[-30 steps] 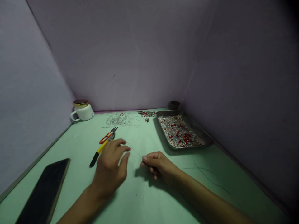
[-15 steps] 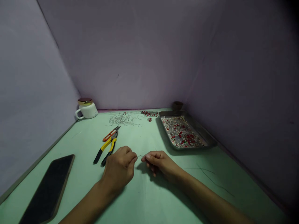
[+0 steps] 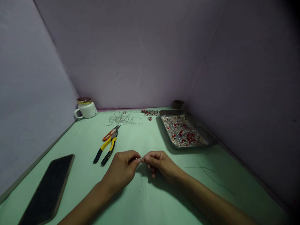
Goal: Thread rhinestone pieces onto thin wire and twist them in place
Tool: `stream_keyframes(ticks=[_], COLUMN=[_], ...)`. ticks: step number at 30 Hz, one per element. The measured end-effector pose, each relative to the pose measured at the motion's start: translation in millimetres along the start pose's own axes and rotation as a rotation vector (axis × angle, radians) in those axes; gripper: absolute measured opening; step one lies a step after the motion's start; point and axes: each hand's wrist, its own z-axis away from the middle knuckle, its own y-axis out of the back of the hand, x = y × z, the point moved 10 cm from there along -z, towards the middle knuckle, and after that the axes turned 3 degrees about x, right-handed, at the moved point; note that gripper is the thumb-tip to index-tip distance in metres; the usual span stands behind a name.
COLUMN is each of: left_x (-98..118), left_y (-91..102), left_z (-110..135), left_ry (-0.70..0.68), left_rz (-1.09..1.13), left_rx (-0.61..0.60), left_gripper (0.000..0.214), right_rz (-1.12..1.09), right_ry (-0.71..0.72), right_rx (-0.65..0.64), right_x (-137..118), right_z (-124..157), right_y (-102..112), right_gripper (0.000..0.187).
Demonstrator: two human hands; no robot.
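Note:
My left hand and my right hand meet fingertip to fingertip above the table. Both are closed in a pinch on a thin wire, which is mostly hidden by the fingers. Left of my left hand lie pliers with yellow and black handles. Orange-handled thread snips rest against their jaws. Beyond my right hand, a metal tray holds many small white and red beads. Loose wire pieces lie to the right of my right forearm.
A phone lies at the left. At the back stand a white lidded mug and a small dark bowl. Between them are tangled wires and red beaded pieces. Pale walls enclose the green tabletop.
My left hand has shifted slightly right, closing the small gap to my right fingertips where the wire showed. My right hand has hardly moved.

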Motion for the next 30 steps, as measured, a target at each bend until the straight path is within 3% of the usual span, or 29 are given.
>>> stream_keyframes(ticks=[2, 7, 11, 21, 30], left_x=[-2, -23, -30, -33, -29], left_y=[0.8, -4.4, -9.8, -5.8, -8.8], left_z=[0, 2, 3, 5, 8], left_ry=[0.048, 0.323, 0.431, 0.478, 0.479], left_rz=[0.059, 0.372, 0.591, 0.632, 0.719], left_rx=[-0.002, -0.046, -0.04, 0.057, 0.071], left_gripper=[0.018, 0.014, 0.013, 0.01, 0.009], right_rz=[-0.009, 0.003, -0.027, -0.161, -0.185], right_ry=[0.008, 0.03, 0.046, -0.132, -0.092], right_rx=[-0.008, 0.001, -0.009, -0.023, -0.078], right_x=[0, -4, -4, 5, 5], right_z=[0, 0, 0, 7, 8], right_y=[-1, 0, 1, -7, -12], right_gripper=[0.029, 0.031, 0.028, 0.025, 0.026])
